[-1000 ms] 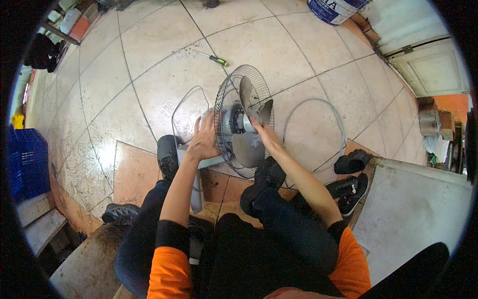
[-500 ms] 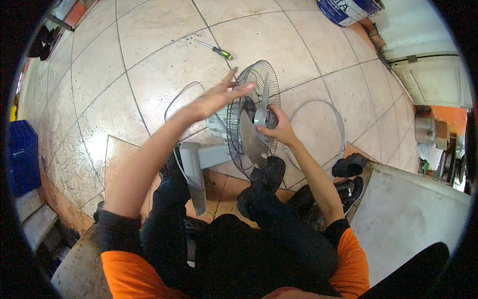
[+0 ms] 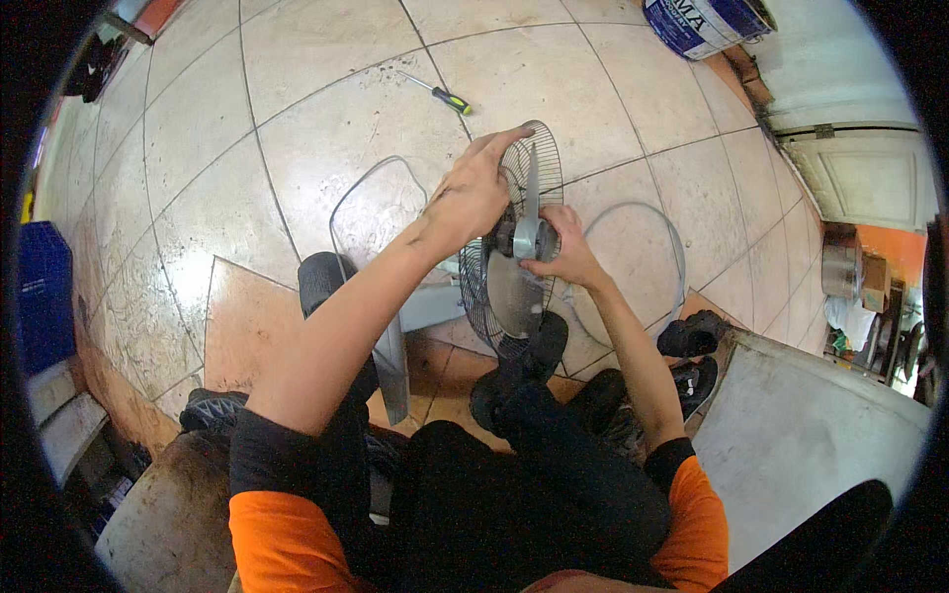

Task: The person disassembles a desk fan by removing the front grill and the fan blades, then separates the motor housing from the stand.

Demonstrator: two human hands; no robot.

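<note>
Grey fan blades [image 3: 515, 296] inside a dark wire guard [image 3: 475, 306], the whole fan head stood on edge in front of the person, between both hands and above the tiled floor [image 3: 326, 109]

Right hand [image 3: 573, 249]: thumb low, fingers high, pinching the blade hub [image 3: 526, 238] from the right side. Grasp reads as closed on it

Left hand [image 3: 476, 193]: laid over the guard's upper left, fingers stretched toward the top of the rim. Can't tell if it's clenched on the wires or just resting there

Guard's lower edge is right by a dark shoe [image 3: 545, 344] on the person's foot, can't confirm contact. Pale grey fan base [image 3: 427, 308] sits left of the guard, beneath the left forearm, partly hidden by it

Screwdriver [image 3: 451, 100] with black and yellow-green handle lies on the tiles beyond the fan, shaft pointing up-left, well apart from both hands. Cord [image 3: 333, 215] loops on the floor left of the fan. Thin grey hoop [image 3: 680, 252] lies to the right; ring or coiled cable, can't tell

Further out: blue-and-white bucket [image 3: 704, 28] top right, blue crate [image 3: 44, 296] far left, loose shoes [image 3: 692, 334] near the right forearm, beside a pale panel [image 3: 820, 415]
</note>
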